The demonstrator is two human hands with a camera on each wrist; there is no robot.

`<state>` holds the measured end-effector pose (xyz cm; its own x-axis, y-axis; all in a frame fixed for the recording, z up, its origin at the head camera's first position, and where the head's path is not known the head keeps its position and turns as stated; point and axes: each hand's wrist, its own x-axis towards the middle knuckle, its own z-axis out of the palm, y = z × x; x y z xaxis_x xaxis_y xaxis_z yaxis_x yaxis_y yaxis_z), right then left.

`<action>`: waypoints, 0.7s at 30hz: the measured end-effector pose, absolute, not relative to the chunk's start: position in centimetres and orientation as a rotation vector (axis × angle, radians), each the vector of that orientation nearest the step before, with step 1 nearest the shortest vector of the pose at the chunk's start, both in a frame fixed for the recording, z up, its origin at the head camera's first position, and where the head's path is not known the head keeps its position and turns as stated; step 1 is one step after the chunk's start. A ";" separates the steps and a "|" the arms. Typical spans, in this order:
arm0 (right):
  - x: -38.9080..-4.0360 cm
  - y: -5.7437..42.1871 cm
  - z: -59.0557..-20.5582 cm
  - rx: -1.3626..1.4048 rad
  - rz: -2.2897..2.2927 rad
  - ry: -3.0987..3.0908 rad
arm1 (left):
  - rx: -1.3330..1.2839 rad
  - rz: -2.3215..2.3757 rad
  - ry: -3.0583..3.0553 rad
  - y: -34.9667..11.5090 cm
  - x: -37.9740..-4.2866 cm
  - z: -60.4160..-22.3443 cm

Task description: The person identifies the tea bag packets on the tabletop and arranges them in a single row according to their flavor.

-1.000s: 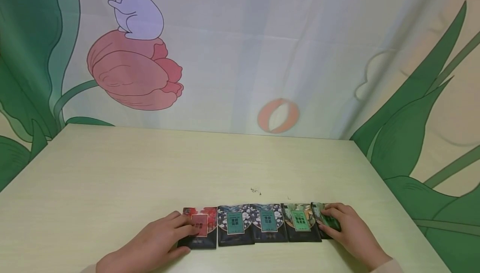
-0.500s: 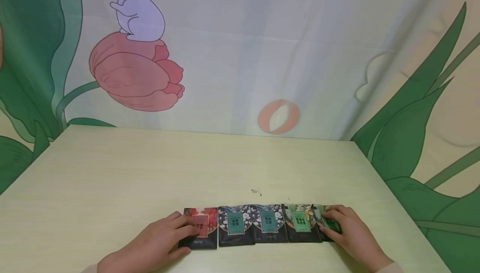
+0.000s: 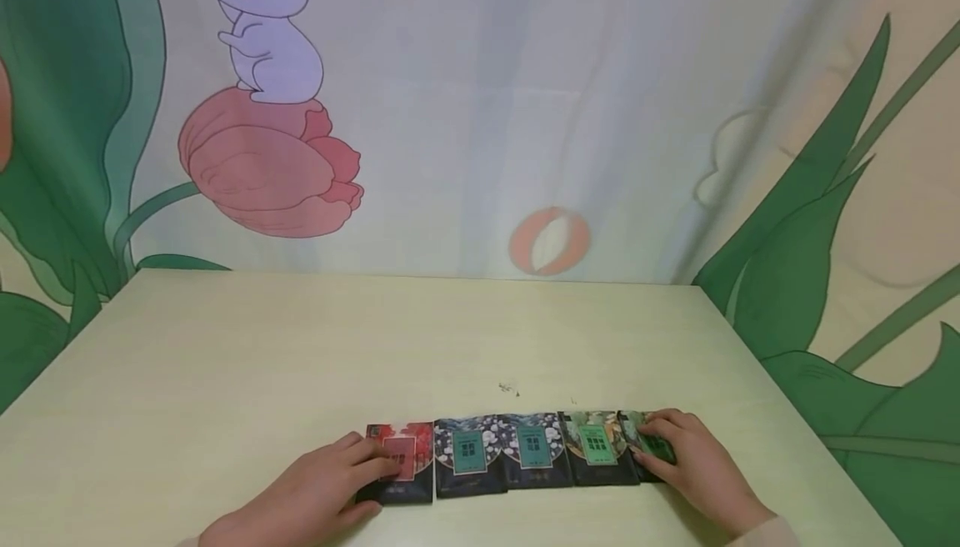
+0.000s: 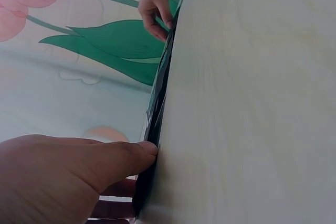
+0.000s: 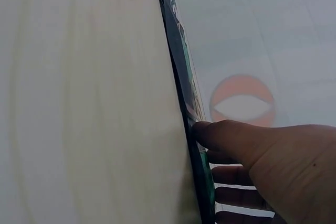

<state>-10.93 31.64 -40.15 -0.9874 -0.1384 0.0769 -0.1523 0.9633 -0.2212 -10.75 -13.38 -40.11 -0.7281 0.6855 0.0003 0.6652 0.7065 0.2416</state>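
Observation:
Several tea sachets lie in a row on the table, their edges close or slightly overlapping. My left hand (image 3: 318,480) rests on the red sachet (image 3: 417,439) at the left end, fingers on its face and thumb by its near edge. Two blue floral sachets (image 3: 470,455) and a green-and-yellow sachet (image 3: 597,447) fill the middle. At the right end, my right hand (image 3: 697,464) lies over a darker green sachet (image 3: 636,426), partly covering it. In the right wrist view, the right thumb (image 5: 226,135) touches the row's edge.
The pale wooden table (image 3: 300,347) extends behind and around the row. Small dark marks (image 3: 508,388) show on its surface beyond the sachets. A printed curtain (image 3: 435,113) with a rabbit and flowers hangs along the back edge.
The green sachet under my right hand has shifted slightly toward me, nearer in line with the others. My left hand stays on the red sachet. The head view has tilted up a little.

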 end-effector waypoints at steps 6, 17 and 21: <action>-11.8 31.3 -40.3 0.223 0.358 -3.061 | 1.118 0.330 2.827 -13.5 -11.3 -40.2; -13.1 31.1 -41.0 0.210 0.410 -3.102 | 1.162 0.229 2.839 -13.4 -12.0 -40.1; -13.0 31.1 -41.0 0.204 0.430 -3.104 | 1.139 0.156 2.817 -13.1 -11.8 -40.0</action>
